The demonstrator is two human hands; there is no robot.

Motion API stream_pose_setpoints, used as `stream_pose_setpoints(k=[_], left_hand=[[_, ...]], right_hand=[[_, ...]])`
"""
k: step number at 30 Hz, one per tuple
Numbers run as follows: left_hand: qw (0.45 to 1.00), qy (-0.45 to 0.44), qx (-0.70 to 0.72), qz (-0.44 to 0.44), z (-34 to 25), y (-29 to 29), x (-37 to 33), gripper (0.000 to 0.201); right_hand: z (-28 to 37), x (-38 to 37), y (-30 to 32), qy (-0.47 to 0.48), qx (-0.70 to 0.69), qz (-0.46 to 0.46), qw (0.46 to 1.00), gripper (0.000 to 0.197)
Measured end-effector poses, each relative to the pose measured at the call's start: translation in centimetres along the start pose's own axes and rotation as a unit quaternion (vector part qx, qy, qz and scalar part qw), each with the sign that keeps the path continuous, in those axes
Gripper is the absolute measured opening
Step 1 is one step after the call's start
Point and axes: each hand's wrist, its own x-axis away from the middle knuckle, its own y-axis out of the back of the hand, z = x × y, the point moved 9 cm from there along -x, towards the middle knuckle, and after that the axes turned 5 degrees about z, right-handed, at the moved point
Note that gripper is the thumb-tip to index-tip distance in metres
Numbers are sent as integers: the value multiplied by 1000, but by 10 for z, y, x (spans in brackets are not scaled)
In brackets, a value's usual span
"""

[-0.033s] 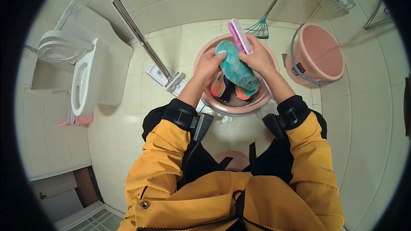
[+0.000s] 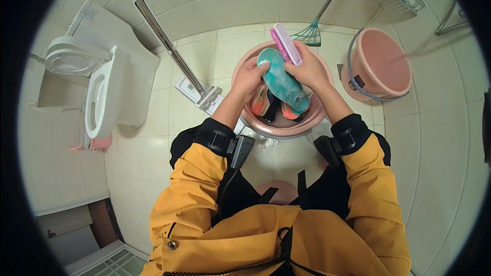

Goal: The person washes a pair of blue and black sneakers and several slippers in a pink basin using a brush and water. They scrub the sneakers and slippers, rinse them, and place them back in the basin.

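Observation:
A wet teal insole [image 2: 280,77] with whitish suds on it is held slantwise over a pink basin [image 2: 239,66]. My left hand [image 2: 249,77] grips its upper left edge, thumb on top. In my right hand [image 2: 311,67] is a scrubbing brush [image 2: 287,45] with a pale lilac back and bright pink bristles, its bristle side turned left toward the insole. My right fingertips lie at the insole's right edge. Below, a shoe with orange patches [image 2: 260,103] and another orange-patched part [image 2: 290,112] sit in the basin, partly hidden by the insole.
A pink bucket [image 2: 381,61] with a grey handle stands to the right. On the left are a flat mop [image 2: 207,97] and a white toilet [image 2: 97,102] with its lid raised. A green rake-like broom head [image 2: 309,35] rests behind the basin. Wet spots mark the tiles before it.
The brush has tipped slightly to the left in my right hand. The insole's lower end has shifted a little; both hands stay almost in place.

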Motion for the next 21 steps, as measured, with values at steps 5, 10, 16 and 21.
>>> stream_pose_setpoints(k=[5,10,16,21], left_hand=[[996,-9,52,-77,-4,9,5,23],[997,-42,21,-65,0,4,3,25],[996,-54,-64,-26,12,3,3,29],[992,-37,-117,-16,30,-4,2,33]], right_hand=[[15,4,-1,30,152,-41,987,57],[12,11,-30,-2,219,-3,976,58],[3,18,-49,-35,171,72,982,54],[-8,18,-44,-92,175,61,978,53]])
